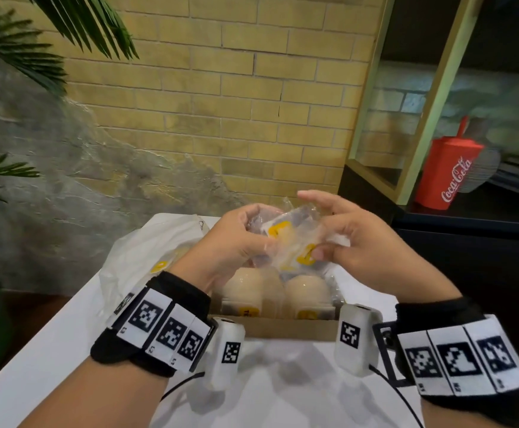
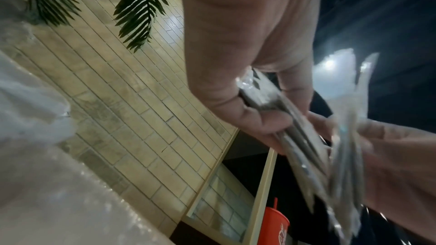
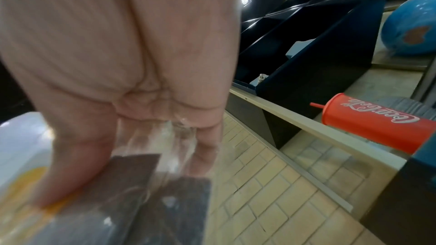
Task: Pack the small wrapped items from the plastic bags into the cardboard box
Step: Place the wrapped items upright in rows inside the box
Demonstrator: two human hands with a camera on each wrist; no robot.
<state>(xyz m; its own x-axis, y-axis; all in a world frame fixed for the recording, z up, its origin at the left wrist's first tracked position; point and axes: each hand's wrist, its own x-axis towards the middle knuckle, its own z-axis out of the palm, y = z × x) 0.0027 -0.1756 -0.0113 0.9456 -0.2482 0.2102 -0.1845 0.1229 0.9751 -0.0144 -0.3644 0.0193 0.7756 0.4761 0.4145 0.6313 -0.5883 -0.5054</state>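
Two hands hold a small bundle of clear-wrapped items [image 1: 286,239] with yellow labels above the open cardboard box [image 1: 282,327]. The left hand [image 1: 236,242] grips the bundle's left side, fingers curled around the crinkled wrap and the thumb pressed on its near face; in the left wrist view the thumb and fingers [image 2: 266,122] pinch thin, flat packets edge-on. The right hand [image 1: 357,239] pinches the bundle's right lower corner between thumb and curled lower fingers, while its index and middle fingers stretch out loosely over the top of the wrap. The right wrist view shows that thumb [image 3: 70,165] lying on a yellow label, with dark flat packets under clear film just beyond it.

Inside the box, directly beneath the bundle, sit two pale rounded wrapped items [image 1: 278,293] side by side, each with a yellow label at its near end. The box rests on a white table [image 1: 51,350]. Just left of the box lies a crumpled translucent plastic bag [image 1: 147,251] with a yellow-labelled item showing through it.

Both wrists wear black bands with square black-and-white markers. Behind the table stands a yellow brick wall [image 1: 252,88], with palm fronds [image 1: 35,41] at the left. On a dark shelf to the right stands a red Coca-Cola cup [image 1: 446,174] with a straw.
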